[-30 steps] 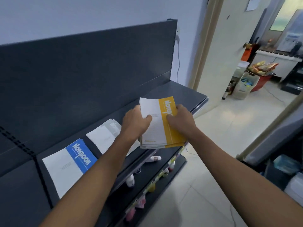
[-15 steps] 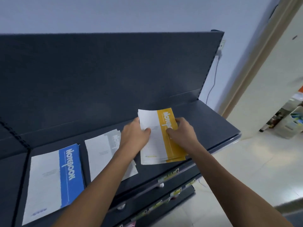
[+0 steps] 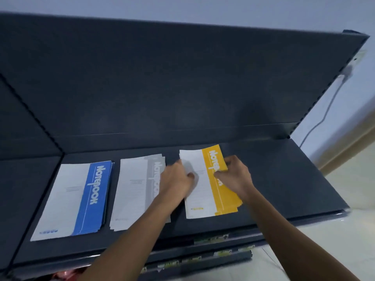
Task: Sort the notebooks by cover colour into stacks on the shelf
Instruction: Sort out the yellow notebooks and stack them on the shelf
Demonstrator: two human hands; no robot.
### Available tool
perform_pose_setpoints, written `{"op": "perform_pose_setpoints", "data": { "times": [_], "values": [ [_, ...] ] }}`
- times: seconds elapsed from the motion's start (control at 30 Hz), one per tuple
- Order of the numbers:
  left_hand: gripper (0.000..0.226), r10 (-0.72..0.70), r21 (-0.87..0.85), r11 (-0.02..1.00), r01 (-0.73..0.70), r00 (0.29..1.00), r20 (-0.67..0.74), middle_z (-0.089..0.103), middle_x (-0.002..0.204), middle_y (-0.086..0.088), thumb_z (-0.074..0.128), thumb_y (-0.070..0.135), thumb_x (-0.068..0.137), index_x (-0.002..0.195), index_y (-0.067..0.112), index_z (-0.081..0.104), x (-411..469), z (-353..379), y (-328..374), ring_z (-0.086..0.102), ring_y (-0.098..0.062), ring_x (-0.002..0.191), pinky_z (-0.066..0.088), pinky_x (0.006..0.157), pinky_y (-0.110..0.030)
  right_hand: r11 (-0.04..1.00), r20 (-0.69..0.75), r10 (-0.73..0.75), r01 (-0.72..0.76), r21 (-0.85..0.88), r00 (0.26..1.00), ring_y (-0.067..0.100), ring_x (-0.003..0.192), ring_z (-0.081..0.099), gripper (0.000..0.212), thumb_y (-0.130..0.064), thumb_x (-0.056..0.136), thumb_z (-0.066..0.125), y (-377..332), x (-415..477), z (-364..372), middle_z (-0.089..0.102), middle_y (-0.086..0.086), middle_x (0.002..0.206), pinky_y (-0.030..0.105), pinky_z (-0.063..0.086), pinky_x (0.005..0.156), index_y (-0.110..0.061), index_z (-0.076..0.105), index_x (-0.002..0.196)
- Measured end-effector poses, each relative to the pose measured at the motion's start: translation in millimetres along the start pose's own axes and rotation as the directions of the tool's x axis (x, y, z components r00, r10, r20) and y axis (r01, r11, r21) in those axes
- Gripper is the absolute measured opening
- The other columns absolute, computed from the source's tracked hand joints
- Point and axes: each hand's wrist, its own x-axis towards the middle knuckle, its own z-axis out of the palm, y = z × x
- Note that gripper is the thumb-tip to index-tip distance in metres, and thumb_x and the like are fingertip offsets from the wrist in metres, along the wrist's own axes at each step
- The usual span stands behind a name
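On the dark grey metal shelf [image 3: 284,179], head view: the stack of yellow-and-white paper notebooks [image 3: 203,199] now lies flat on the shelf board. A second ago it was held tilted at the front lip. It sits just to the right of the stack of grey-and-white paper notebooks [image 3: 134,189], apart from it by a narrow strip of bare shelf. The stack of blue-and-white paper notebooks [image 3: 77,195] lies further left, unmoved.

Left hand [image 3: 178,183]: curled round the left edge of the yellow-and-white stack, thumb on the white part of the cover. Right hand [image 3: 235,177]: gripping the right edge, fingertips on the yellow band. Neither hand has let go.

Finding: three colours, three separate stacks in a row. The yellow-and-white stack's lower right corner is fanned slightly, so the present grip looks like squaring-up. Judged from this layout, the sort is at or near its end, pending release of both hands. No unsorted notebooks are visible.
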Motion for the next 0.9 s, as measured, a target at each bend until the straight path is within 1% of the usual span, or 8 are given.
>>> {"op": "perform_pose_setpoints", "data": {
  "times": [0.13, 0.4, 0.47, 0.53, 0.6, 0.7, 0.8, 0.9],
  "values": [
    [0.035, -0.075, 0.062, 0.995, 0.078, 0.996, -0.042, 0.067, 0.108, -0.008, 0.065, 0.033, 0.088, 0.117, 0.013, 0.057, -3.8, 9.2, 2.2, 0.066, -0.031, 0.097, 0.056, 0.079, -0.039, 0.999, 0.069, -0.028, 0.03, -0.036, 0.997, 0.014, 0.079, 0.064, 0.029, -0.03, 0.07, 0.069, 8.7, 11.8, 12.3, 0.065, -0.005, 0.09, 0.028, 0.045, 0.056, -0.023, 0.056, 0.095],
    [0.036, -0.091, 0.176, 0.977, 0.121, 0.981, -0.169, 0.065, 0.108, -0.009, 0.063, 0.029, 0.092, 0.121, 0.013, 0.05, -4.6, 11.8, 5.0, 0.065, -0.03, 0.099, 0.057, 0.077, -0.039, 0.995, 0.113, -0.062, 0.069, -0.065, 0.992, 0.016, 0.068, 0.066, 0.028, -0.039, 0.064, 0.066, 12.9, 25.6, 26.6, 0.066, -0.003, 0.083, 0.034, 0.056, 0.056, -0.02, 0.057, 0.084],
    [0.038, -0.073, 0.218, 0.969, 0.115, 0.978, -0.194, 0.066, 0.111, -0.009, 0.061, 0.028, 0.094, 0.126, 0.011, 0.049, -6.5, 14.0, 6.6, 0.063, -0.029, 0.103, 0.055, 0.079, -0.039, 0.993, 0.111, -0.073, 0.083, -0.084, 0.991, 0.017, 0.074, 0.066, 0.032, -0.043, 0.063, 0.064, 14.2, 26.8, 29.0, 0.066, -0.003, 0.085, 0.036, 0.057, 0.057, -0.021, 0.058, 0.085],
    [0.038, -0.048, 0.26, 0.96, 0.102, 0.977, -0.208, 0.065, 0.114, -0.01, 0.059, 0.024, 0.096, 0.13, 0.01, 0.049, -7.7, 19.3, 7.4, 0.061, -0.027, 0.108, 0.054, 0.082, -0.037, 0.987, 0.08, -0.089, 0.098, -0.123, 0.993, 0.019, 0.089, 0.062, 0.033, -0.044, 0.064, 0.064, 13.8, 25.6, 29.0, 0.062, -0.003, 0.095, 0.035, 0.055, 0.059, -0.021, 0.06, 0.086],
    [0.036, -0.026, 0.298, 0.95, 0.09, 0.977, -0.211, 0.064, 0.116, -0.01, 0.056, 0.021, 0.098, 0.131, 0.009, 0.051, -10.1, 23.2, 9.0, 0.06, -0.027, 0.109, 0.054, 0.084, -0.036, 0.981, 0.058, -0.101, 0.109, -0.16, 0.993, 0.021, 0.102, 0.054, 0.033, -0.041, 0.071, 0.067, 12.5, 22.3, 27.6, 0.055, -0.001, 0.107, 0.033, 0.048, 0.064, -0.019, 0.061, 0.094],
    [0.038, -0.02, 0.313, 0.946, 0.089, 0.976, -0.216, 0.062, 0.12, -0.01, 0.056, 0.022, 0.098, 0.133, 0.01, 0.05, -13.1, 24.0, 10.8, 0.058, -0.027, 0.113, 0.053, 0.086, -0.035, 0.974, 0.069, -0.113, 0.124, -0.189, 0.991, 0.024, 0.11, 0.051, 0.039, -0.038, 0.079, 0.068, 12.5, 21.6, 27.3, 0.05, 0.002, 0.116, 0.033, 0.044, 0.069, -0.017, 0.056, 0.109],
    [0.044, -0.008, 0.286, 0.955, 0.08, 0.969, -0.246, 0.06, 0.124, -0.008, 0.058, 0.028, 0.097, 0.137, 0.012, 0.048, -13.9, 14.9, 9.4, 0.056, -0.026, 0.116, 0.053, 0.087, -0.034, 0.957, 0.062, -0.175, 0.184, -0.223, 0.983, 0.025, 0.114, 0.051, 0.046, -0.039, 0.081, 0.07, 8.8, 22.1, 23.9, 0.05, 0.004, 0.12, 0.036, 0.048, 0.078, -0.017, 0.053, 0.118],
    [0.039, 0.01, 0.206, 0.977, 0.047, 0.964, -0.265, 0.061, 0.119, -0.005, 0.058, 0.028, 0.095, 0.131, 0.015, 0.052, -13.8, -8.1, 2.4, 0.059, -0.024, 0.109, 0.051, 0.081, -0.032, 0.938, 0.037, -0.259, 0.26, -0.228, 0.965, 0.026, 0.118, 0.05, 0.051, -0.04, 0.086, 0.069, -3.5, 22.0, 18.1, 0.05, 0.006, 0.126, 0.038, 0.051, 0.085, -0.016, 0.052, 0.128]
  ]
}}
